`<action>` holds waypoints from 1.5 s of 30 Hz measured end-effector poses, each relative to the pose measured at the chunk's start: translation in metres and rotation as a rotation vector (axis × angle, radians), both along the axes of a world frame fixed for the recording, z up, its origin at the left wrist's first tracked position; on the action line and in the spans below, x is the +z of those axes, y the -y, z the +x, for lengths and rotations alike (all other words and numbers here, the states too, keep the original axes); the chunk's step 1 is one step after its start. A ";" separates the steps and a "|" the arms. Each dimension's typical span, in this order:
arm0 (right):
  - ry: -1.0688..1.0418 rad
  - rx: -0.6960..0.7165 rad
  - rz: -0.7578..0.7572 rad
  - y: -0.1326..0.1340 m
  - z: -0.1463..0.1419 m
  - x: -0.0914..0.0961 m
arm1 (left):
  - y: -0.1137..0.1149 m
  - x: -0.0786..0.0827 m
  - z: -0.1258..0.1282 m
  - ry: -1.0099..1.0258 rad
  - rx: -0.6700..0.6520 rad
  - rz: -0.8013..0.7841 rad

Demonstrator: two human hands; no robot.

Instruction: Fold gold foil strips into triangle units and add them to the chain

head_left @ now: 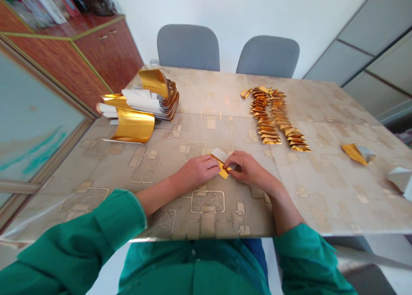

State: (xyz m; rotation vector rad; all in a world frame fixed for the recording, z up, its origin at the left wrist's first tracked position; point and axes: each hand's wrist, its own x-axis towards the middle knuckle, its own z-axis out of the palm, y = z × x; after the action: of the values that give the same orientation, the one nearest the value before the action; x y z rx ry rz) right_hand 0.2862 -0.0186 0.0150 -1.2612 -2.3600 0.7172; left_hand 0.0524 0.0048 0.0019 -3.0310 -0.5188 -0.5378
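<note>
My left hand [199, 171] and my right hand [246, 168] meet at the middle of the table, both pinching a small piece of gold-and-white foil paper [220, 162] folded at an angle. Its white side faces up at the far end, and my fingers hide part of it. To the far left lies a stack of curled gold-backed paper sheets [138, 104]. A double row of small folded gold triangles [273, 117] runs across the far right of the table. Farther right sit a loose gold-and-silver folded piece [357, 153] and a white-silver piece [401, 179].
The table has a glossy patterned cover [206, 93]. Two grey chairs [188, 48] stand beyond its far edge. A reddish wooden cabinet [106, 54] stands at the left, beside a framed glass panel [35, 119]. My green sleeves lie along the near edge.
</note>
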 end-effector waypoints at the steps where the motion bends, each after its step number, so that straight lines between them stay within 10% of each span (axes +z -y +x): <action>1: 0.002 0.008 -0.001 0.001 0.000 0.002 | 0.000 0.000 0.000 0.008 0.013 -0.014; 18: 0.001 0.009 0.054 0.014 0.004 0.001 | 0.005 -0.002 0.007 0.045 0.107 0.046; 45: 0.020 -0.189 0.045 0.015 -0.003 0.000 | 0.010 0.005 0.026 0.156 0.380 -0.386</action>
State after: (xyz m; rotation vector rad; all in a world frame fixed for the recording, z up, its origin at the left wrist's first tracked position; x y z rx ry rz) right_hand 0.2828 -0.0338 0.0151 -1.4538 -2.2214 0.5915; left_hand 0.0781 -0.0053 0.0065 -3.1128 -1.3124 -0.7222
